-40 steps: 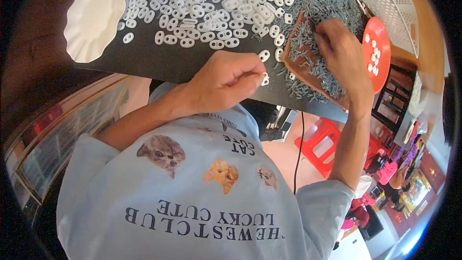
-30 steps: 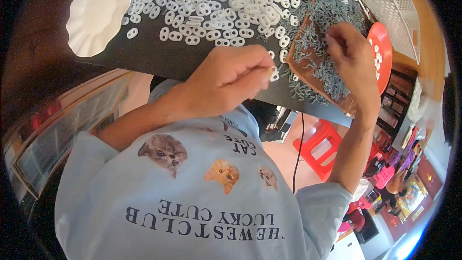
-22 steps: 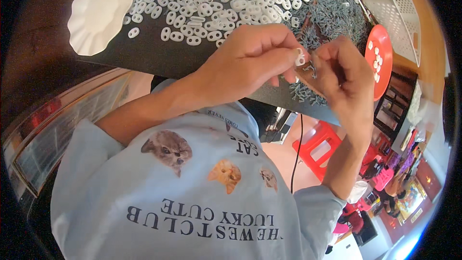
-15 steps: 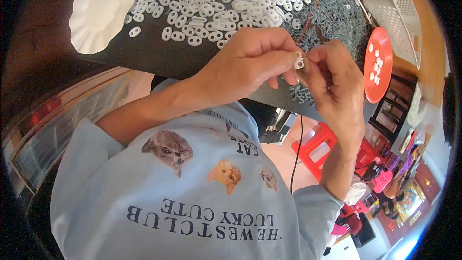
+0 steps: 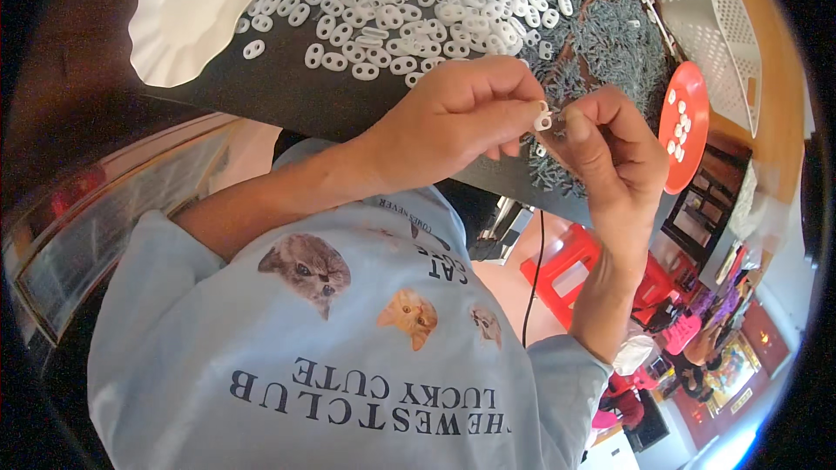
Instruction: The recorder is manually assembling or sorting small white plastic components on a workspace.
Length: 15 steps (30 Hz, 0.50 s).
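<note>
My left hand pinches a small white oval piece with two holes between thumb and forefinger, above the table's near edge. Just right of it is my right hand, its thumb and forefinger drawn together at the piece's side. A small greyish bit seems to lie at those fingertips, too small to make out. Beyond my hands, many loose white two-hole pieces are heaped on the dark table. A pile of small grey-blue pieces spreads behind my right hand and is partly hidden by it.
A white scalloped dish sits at the table's far left. To the right, a red plate holds several small white pieces, beside a perforated white basket. Below the table stands a red plastic stool, with a dark cable hanging nearby.
My right hand has drawn slightly away from the white piece, opening a small gap between the fingertips of both hands. My left hand still holds the piece. The view has shifted slightly.
</note>
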Motion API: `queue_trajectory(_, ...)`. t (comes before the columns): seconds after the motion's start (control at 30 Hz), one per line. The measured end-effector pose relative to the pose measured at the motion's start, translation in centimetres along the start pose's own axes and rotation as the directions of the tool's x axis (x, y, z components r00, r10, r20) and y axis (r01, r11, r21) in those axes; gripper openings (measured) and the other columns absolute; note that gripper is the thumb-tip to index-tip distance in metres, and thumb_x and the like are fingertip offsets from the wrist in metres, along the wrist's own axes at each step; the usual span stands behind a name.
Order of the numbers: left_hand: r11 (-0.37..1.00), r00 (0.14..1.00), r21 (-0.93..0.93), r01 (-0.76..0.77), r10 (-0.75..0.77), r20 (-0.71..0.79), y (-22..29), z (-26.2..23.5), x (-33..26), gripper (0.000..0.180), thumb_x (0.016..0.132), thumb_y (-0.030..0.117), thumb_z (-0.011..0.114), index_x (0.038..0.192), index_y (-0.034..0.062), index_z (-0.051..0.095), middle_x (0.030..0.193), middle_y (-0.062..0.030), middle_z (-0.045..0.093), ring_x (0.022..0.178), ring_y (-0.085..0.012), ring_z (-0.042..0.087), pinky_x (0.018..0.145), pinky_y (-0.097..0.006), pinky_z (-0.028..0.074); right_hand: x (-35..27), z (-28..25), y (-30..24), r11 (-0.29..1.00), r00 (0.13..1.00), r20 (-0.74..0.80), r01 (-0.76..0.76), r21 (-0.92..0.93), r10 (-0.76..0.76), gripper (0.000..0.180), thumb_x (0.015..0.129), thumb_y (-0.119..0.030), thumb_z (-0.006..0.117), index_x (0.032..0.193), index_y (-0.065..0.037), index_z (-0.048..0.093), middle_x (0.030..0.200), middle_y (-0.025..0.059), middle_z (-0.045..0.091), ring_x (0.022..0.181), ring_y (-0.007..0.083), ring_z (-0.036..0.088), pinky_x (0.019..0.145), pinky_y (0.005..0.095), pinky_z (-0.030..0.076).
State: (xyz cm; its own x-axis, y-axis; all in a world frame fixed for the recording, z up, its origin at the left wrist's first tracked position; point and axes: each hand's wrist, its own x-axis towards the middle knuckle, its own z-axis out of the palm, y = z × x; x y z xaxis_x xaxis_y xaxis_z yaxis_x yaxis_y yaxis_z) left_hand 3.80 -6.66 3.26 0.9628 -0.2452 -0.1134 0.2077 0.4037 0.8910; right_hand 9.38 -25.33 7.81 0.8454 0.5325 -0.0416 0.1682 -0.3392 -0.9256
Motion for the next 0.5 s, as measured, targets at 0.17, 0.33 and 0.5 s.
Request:
queue_trajectory(0.17,0.999,1.000,0.045,-0.012,0.011,0.015,0.11,-0.18,-0.36,0.012,0.095,0.015,0.053,0.096,0.0043,0.058,0.080,0.0052,0.054,0.075,-0.0023,0.048,0.066,-0.019,0.038,0.07,0.22,-0.57,0.992,0.996,0.026,-0.091,0.092,0.089,0.007,0.091,-0.006,0.061,0.088,0.001,0.059,0.078,-0.0034,0.053,0.070,0.0037,0.043,0.061,0.0195,0.037)
queue_trajectory(0.33,1.000,0.999,-0.006,0.014,-0.014,0.049,-0.21,-0.21,-0.51,0.012,0.095,0.015,0.054,0.099,0.0039,0.058,0.083,0.0062,0.053,0.078,-0.0012,0.047,0.067,-0.018,0.038,0.09,0.55,-1.02,0.986,0.991,0.024,-0.130,0.102,0.128,0.007,0.091,-0.005,0.061,0.088,0.001,0.058,0.077,-0.0042,0.053,0.071,0.0032,0.043,0.062,0.0189,0.037)
queue_trajectory(0.5,0.999,0.997,-0.022,0.048,-0.047,0.060,-0.26,-0.42,-0.56,0.013,0.095,0.015,0.054,0.100,0.0040,0.058,0.083,0.0060,0.053,0.078,-0.0015,0.047,0.068,-0.018,0.038,0.13,0.90,-1.01,0.984,0.991,0.013,-0.131,0.118,0.131,0.008,0.091,-0.006,0.060,0.087,0.000,0.058,0.077,-0.0043,0.052,0.071,0.0036,0.043,0.062,0.0194,0.037)
